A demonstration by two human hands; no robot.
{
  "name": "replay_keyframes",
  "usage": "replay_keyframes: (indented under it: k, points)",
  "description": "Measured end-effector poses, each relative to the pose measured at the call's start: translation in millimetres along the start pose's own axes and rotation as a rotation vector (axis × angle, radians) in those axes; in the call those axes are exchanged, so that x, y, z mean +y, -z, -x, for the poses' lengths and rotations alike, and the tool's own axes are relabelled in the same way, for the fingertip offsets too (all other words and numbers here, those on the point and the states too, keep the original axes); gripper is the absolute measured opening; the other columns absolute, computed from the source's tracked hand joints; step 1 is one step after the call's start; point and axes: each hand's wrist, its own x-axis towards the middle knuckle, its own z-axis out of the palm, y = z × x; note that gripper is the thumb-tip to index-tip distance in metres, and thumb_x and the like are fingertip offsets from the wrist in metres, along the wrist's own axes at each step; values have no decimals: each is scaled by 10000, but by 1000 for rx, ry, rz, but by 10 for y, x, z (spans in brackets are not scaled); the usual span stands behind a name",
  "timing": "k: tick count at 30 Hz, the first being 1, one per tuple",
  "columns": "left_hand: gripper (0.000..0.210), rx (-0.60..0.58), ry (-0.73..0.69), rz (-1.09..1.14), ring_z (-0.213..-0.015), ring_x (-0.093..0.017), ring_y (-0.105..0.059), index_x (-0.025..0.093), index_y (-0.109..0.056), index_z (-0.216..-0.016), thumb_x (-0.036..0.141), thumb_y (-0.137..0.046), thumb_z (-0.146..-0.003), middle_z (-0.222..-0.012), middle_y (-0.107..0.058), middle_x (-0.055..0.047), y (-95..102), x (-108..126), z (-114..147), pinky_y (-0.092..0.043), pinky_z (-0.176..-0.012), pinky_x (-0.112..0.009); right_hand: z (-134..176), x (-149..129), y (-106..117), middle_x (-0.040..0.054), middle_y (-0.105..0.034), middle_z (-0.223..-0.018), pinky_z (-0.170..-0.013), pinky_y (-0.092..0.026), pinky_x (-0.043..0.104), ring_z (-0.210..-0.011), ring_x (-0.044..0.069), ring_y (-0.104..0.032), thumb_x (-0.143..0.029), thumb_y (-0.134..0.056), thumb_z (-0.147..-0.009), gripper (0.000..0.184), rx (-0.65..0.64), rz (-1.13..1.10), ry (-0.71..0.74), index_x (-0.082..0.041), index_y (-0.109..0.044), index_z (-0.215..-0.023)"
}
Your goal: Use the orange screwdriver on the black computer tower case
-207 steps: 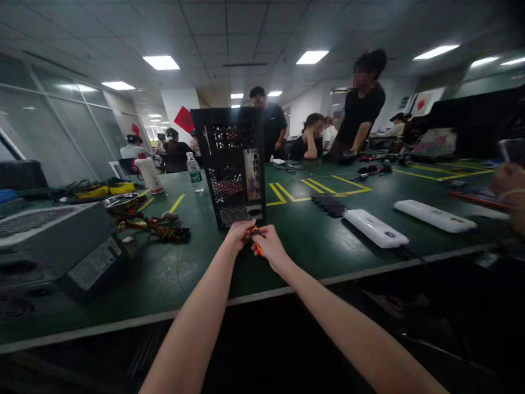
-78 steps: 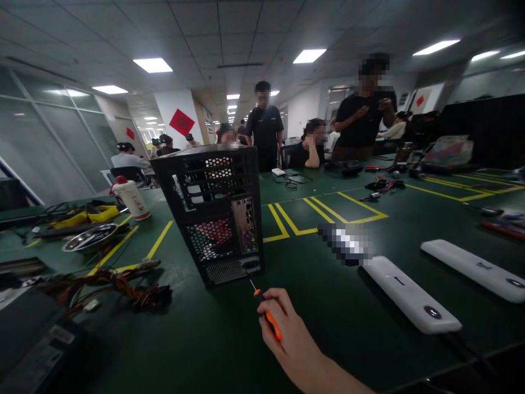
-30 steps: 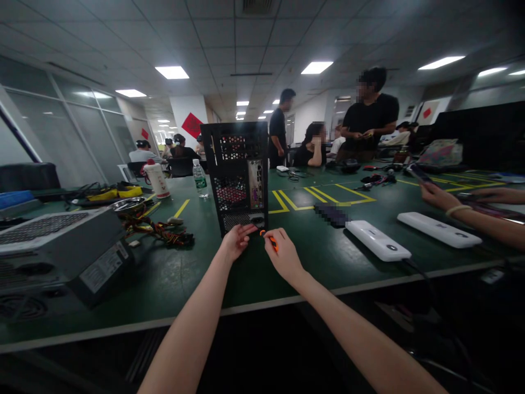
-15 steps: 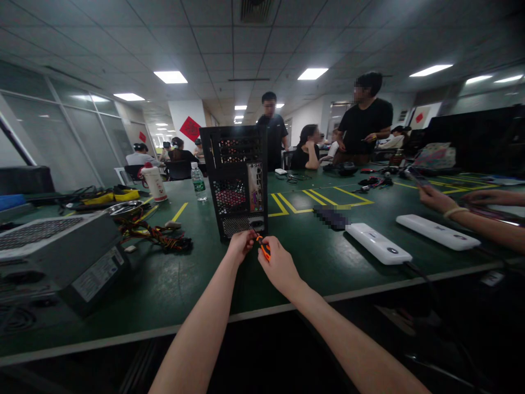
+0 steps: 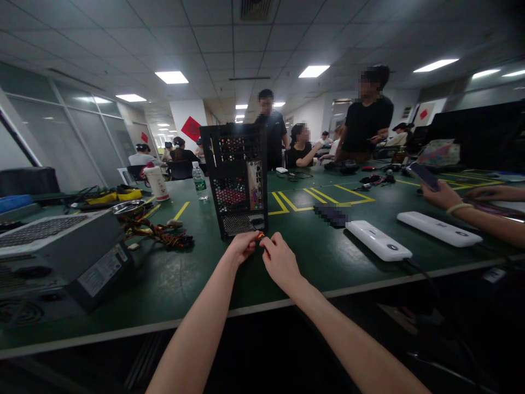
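A black computer tower case [image 5: 235, 180] stands upright on the green table, its perforated back panel and ports facing me. Just in front of its lower edge, my right hand [image 5: 283, 262] is closed on a screwdriver [image 5: 261, 235] with an orange and black handle; most of it is hidden by my fingers. My left hand [image 5: 243, 247] is pinched at the front end of the screwdriver, its fingertips close to the case's bottom. The screwdriver's tip cannot be seen.
A grey power supply unit [image 5: 94, 268] and bundled cables [image 5: 164, 232] lie left. A water bottle [image 5: 199, 181] stands behind. White power strips [image 5: 377, 241] lie right. Another person's hand [image 5: 441, 194] holds a phone [image 5: 424, 176]. Several people are beyond the table.
The screwdriver's handle has gone from mostly visible to mostly hidden as my right fingers shifted on it. The neighbour's phone has been raised and tilted. People behind have shifted slightly.
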Motion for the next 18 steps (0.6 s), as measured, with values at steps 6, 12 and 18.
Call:
replay_keyframes:
  k: [6, 12, 18]
  points:
    - [219, -34, -33, -33, -322, 3, -224, 93, -554, -703, 277, -640, -623, -395, -305, 76, 44, -24, -12, -106, -327, -143, 10, -70, 6, 71, -366, -982, -652, -441, 257, -780, 134, -477, -120, -421, -720, 226, 20, -117, 59, -167, -449, -939]
    - [279, 8, -47, -61, -307, 0, -242, 118, -472, -587, 334, -647, -605, -382, -321, 76, 42, -40, -40, -128, -335, -161, 19, -104, 29, 64, -390, -929, -589, -451, 234, -741, 127, -501, -173, -366, -793, 179, -17, -89, 69, -171, -445, -953]
    - [287, 29, -41, -88, -303, -10, -252, 123, -491, -630, 366, -640, -600, -376, -338, 74, 28, -57, -46, -114, -345, -171, 6, -90, 38, 46, -380, -897, -562, -443, 213, -687, 100, -492, -197, -339, -820, 152, -21, -97, 65, -176, -457, -913]
